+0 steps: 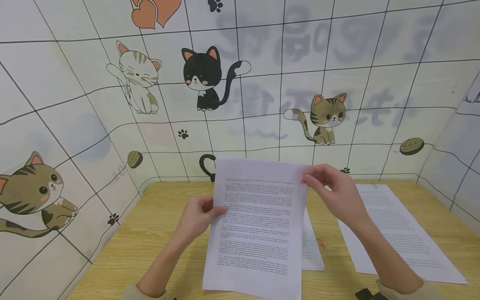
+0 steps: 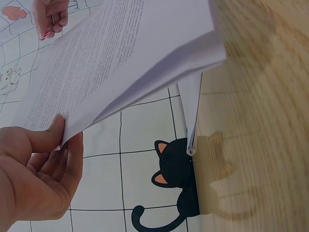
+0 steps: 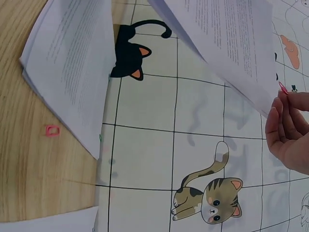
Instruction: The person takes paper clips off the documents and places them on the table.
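A sheaf of printed paper (image 1: 258,233) is held upright above the table, its text side toward me. My left hand (image 1: 198,217) grips it by the left edge, thumb (image 2: 57,129) on the front and fingers behind. At the upper right corner, my right hand (image 1: 337,192) pinches a small pink paper clip (image 3: 283,88) between thumb and fingertips. In the head view the clip overlaps the corner of the sheaf. Loose layers of the sheaf fan apart along its lower edge in the left wrist view.
Behind the sheaf, another paper stack (image 1: 314,246) lies on the wooden table (image 1: 150,250), with a pinkish-red paper clip (image 1: 321,244) beside it. Printed sheets (image 1: 397,237) with a clip (image 1: 374,186) at the top lie on the right. A cat-patterned wall covering (image 1: 258,125) surrounds the table.
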A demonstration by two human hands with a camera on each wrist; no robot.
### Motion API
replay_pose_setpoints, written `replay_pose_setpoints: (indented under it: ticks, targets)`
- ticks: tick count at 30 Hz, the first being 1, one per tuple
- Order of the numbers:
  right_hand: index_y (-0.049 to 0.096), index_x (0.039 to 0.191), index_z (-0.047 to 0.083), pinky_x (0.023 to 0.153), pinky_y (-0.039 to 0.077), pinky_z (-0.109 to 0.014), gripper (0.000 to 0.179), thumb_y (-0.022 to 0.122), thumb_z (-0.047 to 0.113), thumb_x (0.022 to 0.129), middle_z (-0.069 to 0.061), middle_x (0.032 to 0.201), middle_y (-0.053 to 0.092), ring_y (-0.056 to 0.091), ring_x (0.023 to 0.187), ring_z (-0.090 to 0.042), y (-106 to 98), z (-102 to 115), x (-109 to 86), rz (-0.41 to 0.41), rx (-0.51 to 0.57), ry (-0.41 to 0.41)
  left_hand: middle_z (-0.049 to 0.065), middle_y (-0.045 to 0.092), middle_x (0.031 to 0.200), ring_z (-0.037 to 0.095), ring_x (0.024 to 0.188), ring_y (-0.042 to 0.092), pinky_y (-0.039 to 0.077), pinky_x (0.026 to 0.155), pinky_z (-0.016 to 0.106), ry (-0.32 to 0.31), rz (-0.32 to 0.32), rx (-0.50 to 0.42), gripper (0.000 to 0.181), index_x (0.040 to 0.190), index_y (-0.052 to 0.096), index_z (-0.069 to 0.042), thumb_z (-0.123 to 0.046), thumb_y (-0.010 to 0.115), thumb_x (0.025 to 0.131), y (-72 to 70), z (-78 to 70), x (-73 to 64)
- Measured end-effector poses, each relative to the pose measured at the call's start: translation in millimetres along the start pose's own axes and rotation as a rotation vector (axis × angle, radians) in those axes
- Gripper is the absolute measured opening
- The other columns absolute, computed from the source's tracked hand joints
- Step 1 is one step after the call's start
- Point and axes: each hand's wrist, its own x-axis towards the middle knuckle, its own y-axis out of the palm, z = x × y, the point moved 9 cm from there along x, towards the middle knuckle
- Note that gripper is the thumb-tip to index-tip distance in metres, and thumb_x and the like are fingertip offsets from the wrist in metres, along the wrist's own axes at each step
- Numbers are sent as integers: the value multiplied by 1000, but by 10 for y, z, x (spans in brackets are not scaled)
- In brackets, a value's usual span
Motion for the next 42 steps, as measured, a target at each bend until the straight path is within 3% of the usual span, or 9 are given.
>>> replay_pose_setpoints:
  ticks: [15,32,42]
  targets:
    - [70,104,10,71,48,-16,8,66,15,100,-4,95,73,63,82,-8,-170,-278,-193,59,-110,13,10,75,90,20,74,70,56,64,28,13,-1,-3,18,108,74,1,-1,73,90,-6,-9,2]
    - [70,102,8,68,52,-21,14,70,21,97,1,88,71,65,79,-8,-253,-643,-373,143,-165,151,10,75,91,22,76,71,57,66,29,-16,-14,-13,17,107,74,0,-1,73,90,-12,47,23]
    - [70,101,7,69,52,-25,17,69,24,98,2,86,69,64,77,-10,-185,-929,-484,280,-205,231,10,75,90,22,75,71,57,65,29,-19,-12,-19,17,107,74,1,0,73,90,-7,49,13]
